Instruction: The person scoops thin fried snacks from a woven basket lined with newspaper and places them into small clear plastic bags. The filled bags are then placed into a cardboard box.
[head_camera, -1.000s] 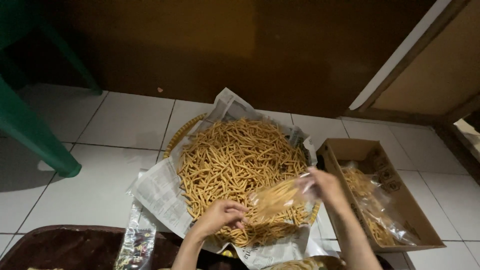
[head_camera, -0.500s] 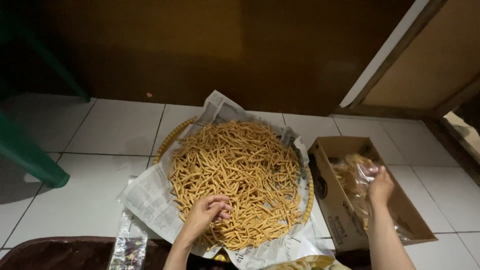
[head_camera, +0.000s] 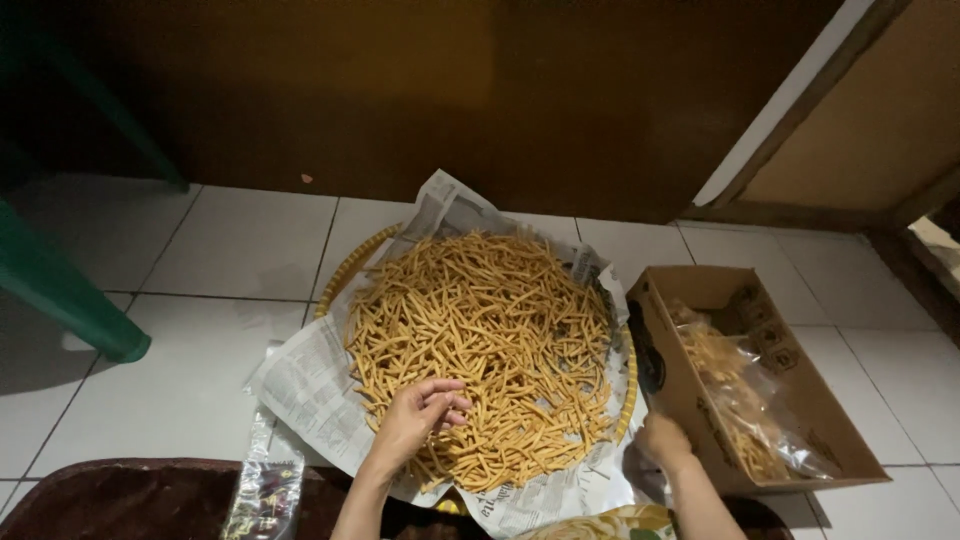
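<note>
Left hand (head_camera: 415, 415) rests on the near edge of the heap of fried snack sticks (head_camera: 480, 350), fingers curled loosely into the sticks; whether it has pinched any up cannot be told. Right hand (head_camera: 662, 440) sits low at the near right edge of the tray, against the near left corner of the cardboard box (head_camera: 690, 400). Its fingers are turned away, so it cannot be told whether it is clenched or released; nothing shows in it.

Layout:
- A round woven tray (head_camera: 350, 268) lies on the white tiled floor (head_camera: 200, 300), lined with sheets of newspaper (head_camera: 310, 385) that spill past its rim.
- The sticks cover nearly the whole tray, in a thick layer.
- The box stands just beside the tray's right edge, its flaps open.
- Clear plastic bags filled with sticks (head_camera: 740, 400) lie inside the box.
- Empty clear bags (head_camera: 262, 490) lie off the near left edge of the newspaper, on a dark brown mat (head_camera: 120, 500).

Progress, as a judgement: a few bags are packed and boxed, and the box has room to spare. The bulk of the sticks remains loose on the tray, so most of the bagging is left.

Position: the heap lies directly under the left hand and just to the left of the right hand.
</note>
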